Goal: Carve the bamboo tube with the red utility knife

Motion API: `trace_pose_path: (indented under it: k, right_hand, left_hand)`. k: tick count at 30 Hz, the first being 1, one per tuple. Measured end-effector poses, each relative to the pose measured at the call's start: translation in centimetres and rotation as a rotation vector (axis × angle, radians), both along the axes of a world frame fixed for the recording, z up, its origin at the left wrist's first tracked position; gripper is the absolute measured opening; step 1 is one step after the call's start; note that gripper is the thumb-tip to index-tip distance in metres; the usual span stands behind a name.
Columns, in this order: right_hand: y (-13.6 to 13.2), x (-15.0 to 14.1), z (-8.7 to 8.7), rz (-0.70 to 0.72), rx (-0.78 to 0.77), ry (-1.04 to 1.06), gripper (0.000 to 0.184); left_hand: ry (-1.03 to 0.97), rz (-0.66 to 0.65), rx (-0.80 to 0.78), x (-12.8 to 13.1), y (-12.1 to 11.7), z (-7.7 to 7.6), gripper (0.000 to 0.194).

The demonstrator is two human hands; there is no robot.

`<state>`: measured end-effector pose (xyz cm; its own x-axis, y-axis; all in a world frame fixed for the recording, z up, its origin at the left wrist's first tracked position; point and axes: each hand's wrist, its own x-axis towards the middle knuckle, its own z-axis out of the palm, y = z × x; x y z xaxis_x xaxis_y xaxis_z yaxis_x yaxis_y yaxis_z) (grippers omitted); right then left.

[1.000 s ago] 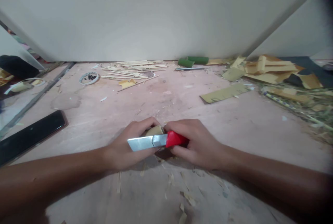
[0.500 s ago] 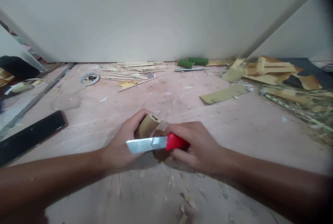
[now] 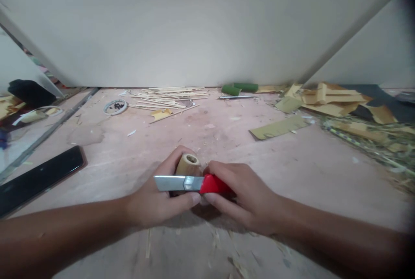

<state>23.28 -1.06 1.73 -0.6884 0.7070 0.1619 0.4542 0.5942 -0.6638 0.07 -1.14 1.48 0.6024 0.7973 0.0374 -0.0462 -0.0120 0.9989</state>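
Your left grip [image 3: 158, 199] wraps the tube [image 3: 188, 166], its open end up; your right grip [image 3: 244, 190] clasps the knife [image 3: 194, 183], its blade [image 3: 170, 183] pointing left, so a slip or twist could cut your left side.

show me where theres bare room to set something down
The widest patch lies between the olive strip, the right hand and the pile of shavings; a narrower one separates the phone from the left hand. Both hold only small bits. It is crowded at the back, with thin sticks and folded paper scraps, and between the hands, around the knife.
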Motion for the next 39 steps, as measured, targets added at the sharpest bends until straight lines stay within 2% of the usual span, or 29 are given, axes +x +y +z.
trace_pose_path:
  k: [2,6,12,17,21,26,39]
  right_hand:
    - [0.0,0.0,0.0,-0.015,-0.005,0.003,0.02]
    - [0.0,-0.1,0.1,-0.029,-0.012,-0.006,0.017]
    - [0.1,0.0,0.0,-0.009,-0.011,-0.004,0.016]
    - [0.1,0.1,0.2,-0.012,-0.036,-0.019,0.018]
    - [0.0,0.2,0.3,-0.01,-0.049,-0.05,0.024]
    - [0.0,0.3,-0.1,-0.046,-0.043,-0.079,0.028]
    - [-0.4,0.3,-0.7,-0.145,0.144,-0.071,0.026]
  left_hand:
    - [-0.043,0.008,0.019,-0.1,0.2,0.0,0.035]
    - [-0.032,0.104,0.053,0.1,0.3,0.0,0.035]
    - [-0.017,0.119,0.046,0.0,0.2,-0.4,0.037]
    - [-0.039,0.149,-0.009,0.0,0.2,-0.7,0.043]
    - [-0.04,0.183,-0.031,0.2,0.2,-0.4,0.043]
    - [-0.012,0.235,-0.188,0.5,0.3,0.0,0.046]
    - [0.064,0.414,-0.212,1.4,0.2,0.2,0.042]
